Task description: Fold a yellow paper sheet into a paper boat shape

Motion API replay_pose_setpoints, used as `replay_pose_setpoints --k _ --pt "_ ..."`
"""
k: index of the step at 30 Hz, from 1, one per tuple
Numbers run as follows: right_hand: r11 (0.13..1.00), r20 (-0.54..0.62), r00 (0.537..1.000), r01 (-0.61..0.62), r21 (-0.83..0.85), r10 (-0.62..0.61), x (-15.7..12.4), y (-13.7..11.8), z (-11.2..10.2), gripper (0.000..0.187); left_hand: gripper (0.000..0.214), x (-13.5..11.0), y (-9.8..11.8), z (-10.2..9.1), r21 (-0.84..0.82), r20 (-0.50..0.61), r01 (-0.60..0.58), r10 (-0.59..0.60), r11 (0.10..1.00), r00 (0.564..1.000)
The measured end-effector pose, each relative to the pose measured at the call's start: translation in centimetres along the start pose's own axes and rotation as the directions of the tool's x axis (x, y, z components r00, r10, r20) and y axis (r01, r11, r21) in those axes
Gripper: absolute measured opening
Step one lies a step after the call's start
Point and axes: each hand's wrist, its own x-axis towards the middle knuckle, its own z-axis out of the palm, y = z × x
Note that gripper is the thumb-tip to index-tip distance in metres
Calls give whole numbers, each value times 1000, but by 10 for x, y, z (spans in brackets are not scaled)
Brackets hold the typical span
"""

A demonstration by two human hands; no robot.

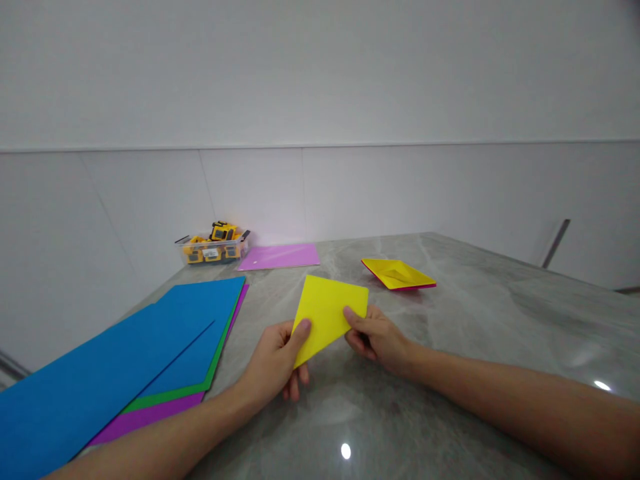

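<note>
A yellow folded paper [327,310], roughly four-sided, is held up above the grey table between both hands. My left hand [280,357] grips its lower left edge, thumb on the front face and fingers behind. On the right edge, my right hand [377,337] pinches the paper with the thumb in front and curled fingers behind. Beyond my right hand lies a folded paper boat [400,273], yellow on top with a magenta underside. The back of the held paper is hidden.
Blue sheets [165,340] lie at the left over a green sheet [217,363] and a purple sheet [155,417]. At the back stand a clear plastic box [213,252] of yellow toy vehicles and a pink sheet [280,256]. The grey marble-look table [480,320] meets a white wall.
</note>
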Motion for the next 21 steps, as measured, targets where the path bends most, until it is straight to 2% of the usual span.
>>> replay_pose_setpoints --k 2,4,6,9,14,17,21 --pt "998 -65 998 9 55 -5 4 1 -8 68 54 0 -3 -3 -61 126 -20 27 998 992" --pt "993 -51 999 -1 114 7 7 1 -14 66 51 0 -5 -5 -126 177 -56 78 990 981" --pt "990 -30 999 -12 140 16 8 1 -17 65 47 0 -6 -6 -148 149 -97 120 984 982" --pt "993 -63 998 -2 121 9 10 0 -17 65 45 0 -6 -6 -118 96 -154 165 981 982" --pt "997 -105 994 44 58 -38 9 -2 -19 69 47 2 -7 -7 -134 91 -148 161 980 983" --pt "991 -10 999 40 127 -39 6 -1 -21 68 48 3 -8 -9 -189 111 -118 140 975 984" --pt "935 180 983 -41 353 -25 3 -3 -21 64 45 3 -8 -12 -308 183 -62 123 949 975"
